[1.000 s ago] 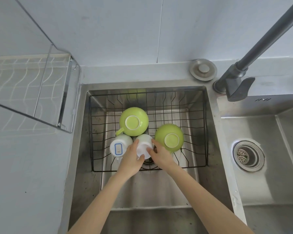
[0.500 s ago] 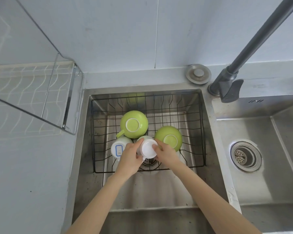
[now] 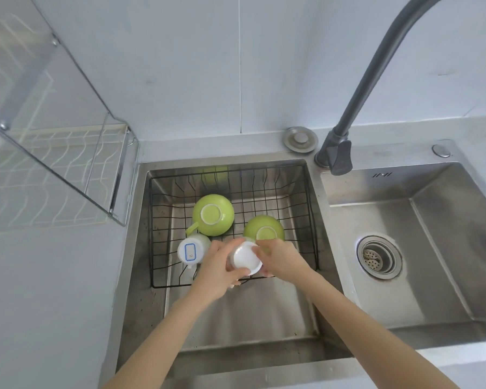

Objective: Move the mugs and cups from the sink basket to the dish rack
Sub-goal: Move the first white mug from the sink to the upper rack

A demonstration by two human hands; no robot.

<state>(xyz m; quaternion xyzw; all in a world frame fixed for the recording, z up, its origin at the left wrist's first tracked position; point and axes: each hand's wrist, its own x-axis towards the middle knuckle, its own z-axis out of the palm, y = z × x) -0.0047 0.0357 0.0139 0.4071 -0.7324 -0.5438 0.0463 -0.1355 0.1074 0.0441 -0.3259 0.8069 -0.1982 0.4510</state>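
Far to the left of my hands, a wire dish rack [image 3: 68,169] stood on the counter. Just left of my left hand [image 3: 218,269], a white mug with a blue label [image 3: 190,251] sat upside down in the black wire sink basket [image 3: 310,209]. Between both hands I gripped a white cup [image 3: 246,258], bottom up, fingers curled around its sides; my right hand [image 3: 282,259] clasped the other side. Beyond my hands, two green mugs [image 3: 213,214] [image 3: 264,228] rested upside down in the basket. Farther right stood a dark faucet [image 3: 337,155].
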